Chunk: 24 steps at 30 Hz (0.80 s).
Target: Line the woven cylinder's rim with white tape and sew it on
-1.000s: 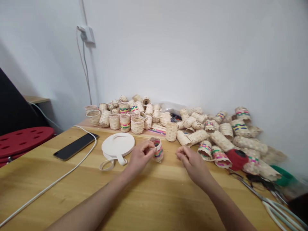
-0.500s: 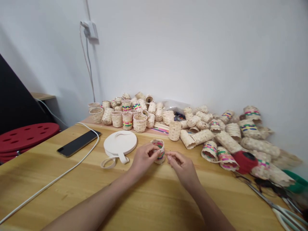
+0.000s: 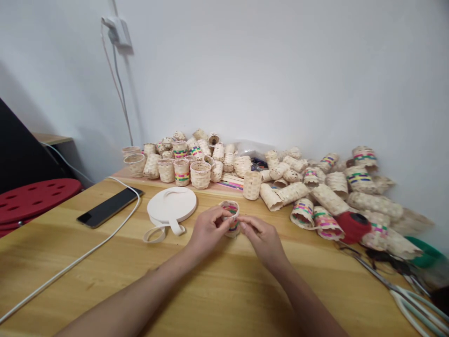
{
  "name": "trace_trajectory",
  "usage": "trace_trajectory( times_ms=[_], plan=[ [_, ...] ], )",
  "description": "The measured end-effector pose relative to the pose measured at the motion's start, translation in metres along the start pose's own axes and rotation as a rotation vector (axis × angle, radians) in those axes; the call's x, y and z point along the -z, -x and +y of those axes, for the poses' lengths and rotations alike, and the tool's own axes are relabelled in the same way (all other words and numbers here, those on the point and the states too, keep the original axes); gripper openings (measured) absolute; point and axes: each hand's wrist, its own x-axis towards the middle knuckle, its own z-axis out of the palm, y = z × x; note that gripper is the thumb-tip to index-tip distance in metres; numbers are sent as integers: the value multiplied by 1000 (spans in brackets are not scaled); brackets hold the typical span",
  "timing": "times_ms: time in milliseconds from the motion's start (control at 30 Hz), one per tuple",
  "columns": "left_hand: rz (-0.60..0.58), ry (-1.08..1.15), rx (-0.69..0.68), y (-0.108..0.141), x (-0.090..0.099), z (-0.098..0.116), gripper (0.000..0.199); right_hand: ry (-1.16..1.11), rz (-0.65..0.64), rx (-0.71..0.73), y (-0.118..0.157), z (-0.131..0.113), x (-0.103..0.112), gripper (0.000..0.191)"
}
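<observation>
Striped basket – small, woven, open end up – is on the wooden surface, just right of the white roll, my landmark here. Left hand, right beside the roll, has its grip clamped on the striped basket, thumb and fingers at the rim. Right hand, farther right of the roll, has thumb and fingertips pinched together at the basket's right side; can't tell from here if anything thin sits between them. Black phone lies flat left of the roll. Upright baskets crowd behind it. Plain basket stands behind and right of it. Well right of the roll – red spool among tipped-over baskets, then scissors nearer the front.
</observation>
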Motion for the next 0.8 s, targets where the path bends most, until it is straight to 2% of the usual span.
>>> trace_trajectory(
  times_ms=[200, 367, 567, 800],
  plan=[
    [24, -47, -68, 0, 1, 3, 10, -7, 20, -16, 1, 1, -1, 24],
    [38, -114, -240, 2, 1, 1, 11, -29, 35, -49, 2, 1, -2, 25],
    [104, -339, -457, 7, 0, 2, 13, -97, 54, -116, 6, -1, -9, 24],
    [132, -482, -570, 12, -8, 7, 25, -196, 60, -169, 9, -1, -11, 22]
  ],
)
